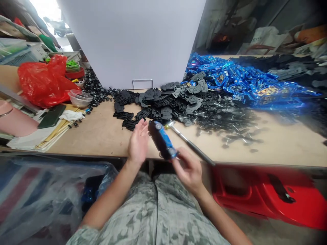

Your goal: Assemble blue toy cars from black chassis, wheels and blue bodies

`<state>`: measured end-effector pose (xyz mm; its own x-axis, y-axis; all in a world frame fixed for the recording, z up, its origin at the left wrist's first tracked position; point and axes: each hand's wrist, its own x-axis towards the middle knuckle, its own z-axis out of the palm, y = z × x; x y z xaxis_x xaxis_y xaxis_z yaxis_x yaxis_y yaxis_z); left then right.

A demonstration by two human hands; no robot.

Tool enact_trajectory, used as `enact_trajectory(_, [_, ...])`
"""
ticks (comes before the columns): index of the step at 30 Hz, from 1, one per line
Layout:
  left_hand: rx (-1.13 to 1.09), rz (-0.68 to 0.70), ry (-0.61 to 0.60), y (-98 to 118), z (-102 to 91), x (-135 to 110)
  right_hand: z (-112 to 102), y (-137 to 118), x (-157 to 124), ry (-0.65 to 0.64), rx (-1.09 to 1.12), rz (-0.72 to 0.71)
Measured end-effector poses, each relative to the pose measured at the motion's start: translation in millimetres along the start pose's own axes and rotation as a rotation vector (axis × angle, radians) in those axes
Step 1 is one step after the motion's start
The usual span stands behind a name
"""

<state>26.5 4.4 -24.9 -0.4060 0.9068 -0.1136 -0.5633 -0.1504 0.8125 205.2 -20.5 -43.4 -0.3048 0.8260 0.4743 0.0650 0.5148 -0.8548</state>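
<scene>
My right hand (188, 172) grips the rear end of a toy car (162, 139) with a blue shiny top and black underside, held tilted above the table's front edge. My left hand (138, 141) is open, fingers stretched out, right beside the car's front and close to touching it. Just behind the car lies a pile of black plastic chassis parts (158, 103). A screwdriver (187, 143) with a yellowish tip lies on the table to the right of the car. Loose axles with small wheels (224, 119) are scattered further right.
A heap of blue shiny car bodies (245, 83) fills the back right. A white board (130, 41) stands at the back. At left sit a red plastic bag (43, 81), a clear bowl (79, 98) and a dark phone (52, 115). A red bin (268, 197) stands below right.
</scene>
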Motion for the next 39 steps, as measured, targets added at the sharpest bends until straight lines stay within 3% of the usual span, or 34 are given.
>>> enact_trajectory(3, [-0.012, 0.034, -0.109, -1.9, 9.8, 9.7, 7.0, -1.6, 3.2, -0.145, -0.521, -0.466])
enact_trajectory(5, [-0.027, 0.016, -0.194, -4.9, 17.8, 7.1, 13.6, -1.9, 6.9, -0.17, -0.686, -0.597])
enact_trajectory(9, [-0.067, -0.017, -0.237, -7.2, 23.4, 1.2, 20.2, -3.4, 13.0, -0.152, -0.745, -0.66])
enact_trajectory(14, [-0.024, 0.079, -0.216, -3.5, 19.2, -4.2, 20.9, -2.2, 19.8, -0.166, -0.798, -0.757])
enact_trajectory(19, [0.026, -0.019, -0.341, -9.1, 5.1, -29.1, 2.3, -2.6, 35.8, 0.003, -0.792, -0.761])
enact_trajectory(21, [0.014, 0.06, -0.265, -3.4, 0.4, -19.8, -2.4, -5.6, 34.9, -0.02, -0.784, -0.785])
enact_trajectory(24, [-0.042, 0.165, -0.115, 8.9, 2.0, 4.0, 3.6, -6.3, 28.0, -0.19, -0.8, -0.83])
enact_trajectory(26, [-0.097, 0.123, -0.16, 10.0, 6.6, 6.5, 10.7, -1.9, 28.6, -0.237, -0.808, -0.834])
enact_trajectory(29, [-0.157, 0.007, -0.296, -0.2, 3.9, -13.2, 14.8, 5.4, 43.7, -0.146, -0.789, -0.788])
enact_trajectory(31, [-0.138, 0.068, -0.267, -3.6, -13.4, -26.1, 15.7, 5.5, 57.4, -0.145, -0.777, -0.781])
enact_trajectory(32, [-0.113, 0.145, -0.185, -0.8, -27.2, -29.5, 17.6, 4.0, 63.1, -0.193, -0.775, -0.81])
enact_trajectory(35, [-0.058, 0.391, 0.13, 26.7, -80.6, -32.0, 33.4, -2.3, 71.4, -0.486, -0.778, -0.992])
enact_trajectory(39, [-0.009, 0.557, 0.353, 69.4, -141.4, -44.5, 73.6, 0.8, 74.6, -0.788, -0.852, -1.096])
